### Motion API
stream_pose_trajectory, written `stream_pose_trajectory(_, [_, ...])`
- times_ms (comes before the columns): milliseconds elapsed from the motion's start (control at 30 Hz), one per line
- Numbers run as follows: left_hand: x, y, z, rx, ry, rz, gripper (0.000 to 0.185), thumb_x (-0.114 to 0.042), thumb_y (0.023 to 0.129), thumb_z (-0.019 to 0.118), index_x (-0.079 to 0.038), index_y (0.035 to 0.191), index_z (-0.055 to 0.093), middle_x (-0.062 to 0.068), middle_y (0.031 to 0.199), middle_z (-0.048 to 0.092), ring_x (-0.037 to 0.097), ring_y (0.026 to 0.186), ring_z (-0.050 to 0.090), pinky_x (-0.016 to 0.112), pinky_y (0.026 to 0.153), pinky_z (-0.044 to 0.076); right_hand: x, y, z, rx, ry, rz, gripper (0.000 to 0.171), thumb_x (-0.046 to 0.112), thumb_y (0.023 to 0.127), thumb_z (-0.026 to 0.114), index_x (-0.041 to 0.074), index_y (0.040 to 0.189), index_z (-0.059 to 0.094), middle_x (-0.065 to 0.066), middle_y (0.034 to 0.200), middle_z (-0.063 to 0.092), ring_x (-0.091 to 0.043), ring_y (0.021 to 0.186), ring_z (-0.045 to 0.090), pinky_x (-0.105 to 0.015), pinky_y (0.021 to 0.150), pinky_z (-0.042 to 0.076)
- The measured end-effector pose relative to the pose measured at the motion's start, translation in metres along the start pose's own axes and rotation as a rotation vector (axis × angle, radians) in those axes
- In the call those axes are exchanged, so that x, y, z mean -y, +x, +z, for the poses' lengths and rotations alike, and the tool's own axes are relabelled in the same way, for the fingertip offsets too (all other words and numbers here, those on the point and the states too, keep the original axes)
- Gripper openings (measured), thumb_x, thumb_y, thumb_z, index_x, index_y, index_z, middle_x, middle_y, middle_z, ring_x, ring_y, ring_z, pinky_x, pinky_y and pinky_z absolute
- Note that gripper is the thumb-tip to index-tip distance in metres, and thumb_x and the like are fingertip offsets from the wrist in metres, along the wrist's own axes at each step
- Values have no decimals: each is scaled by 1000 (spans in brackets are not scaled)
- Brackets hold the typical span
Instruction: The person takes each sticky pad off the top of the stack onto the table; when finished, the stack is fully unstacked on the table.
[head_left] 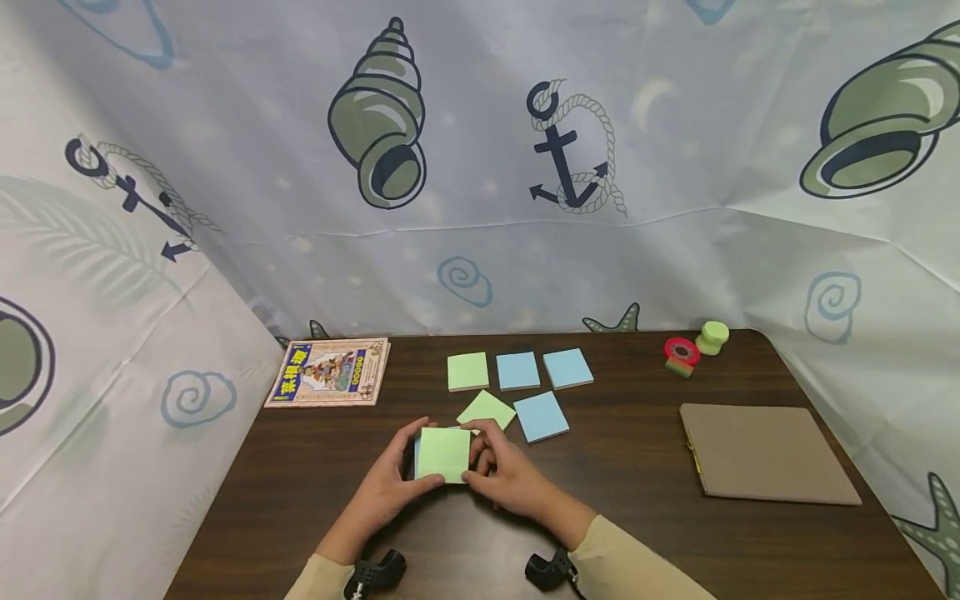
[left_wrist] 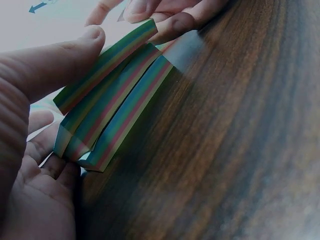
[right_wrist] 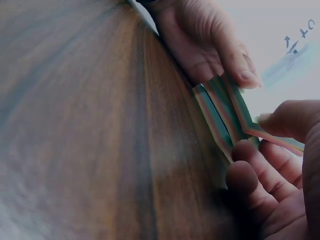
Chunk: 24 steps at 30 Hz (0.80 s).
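Both hands hold a small stack of sticky note pads (head_left: 444, 455) just above the table's near middle. The top pad is light green, with a blue edge showing at its left. In the left wrist view, the pads' striped edges (left_wrist: 125, 107) fan slightly apart, the top one tilted. My left hand (head_left: 386, 483) grips the stack from the left, thumb on top and fingers beneath. From the right, my right hand (head_left: 517, 479) pinches the stack's side, its fingers curled. Beyond lie a green pad (head_left: 486, 407) and a blue pad (head_left: 542, 417).
Farther back are another green pad (head_left: 467, 372) and two blue ones, the left blue pad (head_left: 517, 372) beside it. A booklet (head_left: 330, 372) lies at back left. A red tape roll (head_left: 682, 348), a light green object (head_left: 712, 337) and a brown notebook (head_left: 768, 454) are at right.
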<state>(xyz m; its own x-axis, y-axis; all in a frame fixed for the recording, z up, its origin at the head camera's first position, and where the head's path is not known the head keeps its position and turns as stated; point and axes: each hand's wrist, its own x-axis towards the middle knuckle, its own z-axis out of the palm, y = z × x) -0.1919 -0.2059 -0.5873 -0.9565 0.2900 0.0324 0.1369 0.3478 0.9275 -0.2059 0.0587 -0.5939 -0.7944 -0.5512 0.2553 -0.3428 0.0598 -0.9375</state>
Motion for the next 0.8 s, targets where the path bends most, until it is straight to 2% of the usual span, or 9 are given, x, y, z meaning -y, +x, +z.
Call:
stream_pose_trajectory(167, [0, -1, 1, 4, -34, 9, 98, -23, 88, 93, -15, 167, 36, 11, 170, 49, 29, 157, 41, 10, 115, 32, 1, -3, 1, -96, -50, -55, 51, -3, 97, 75, 9, 139, 49, -15, 98, 64, -10, 75, 63, -20, 59, 49])
stream_pose_trajectory(300, [0, -1, 1, 0, -33, 29, 97, -21, 87, 94, -14, 166, 37, 11, 169, 49, 34, 157, 40, 8, 115, 30, 4, -6, -1, -219, -48, -103, 46, -7, 94, 72, 9, 133, 54, -14, 94, 62, -11, 79, 62, -23, 60, 50])
stream_pose_trajectory(467, [1, 0, 2, 2, -25, 50, 97, -18, 87, 94, -12, 165, 38, 11, 169, 50, 36, 157, 40, 8, 115, 28, 8, -12, -10, -357, 76, -133, 44, -13, 97, 64, 3, 136, 52, -24, 102, 56, -11, 74, 62, -38, 56, 60])
stream_pose_trajectory(533, [1, 0, 2, 1, -27, 52, 97, -18, 86, 94, -11, 166, 38, 12, 169, 50, 35, 156, 41, 8, 114, 29, 8, -15, -16, -398, 113, -131, 44, -14, 99, 62, -1, 139, 51, -28, 106, 55, -17, 73, 65, -43, 54, 61])
stream_pose_trajectory(667, [1, 1, 1, -3, -17, 58, 97, -18, 86, 95, -10, 165, 39, 13, 168, 51, 35, 151, 45, 10, 113, 31, 6, -22, -29, -461, 106, -119, 43, -14, 101, 59, -3, 142, 53, -32, 114, 56, -24, 73, 66, -45, 50, 59])
stream_pose_trajectory(800, [3, 1, 1, -7, 0, 56, 96, -20, 86, 95, -12, 165, 40, 11, 168, 52, 34, 151, 45, 9, 114, 30, 2, -29, -42, -511, 58, -112, 41, -12, 104, 57, 2, 143, 59, -29, 120, 58, -17, 76, 66, -44, 48, 58])
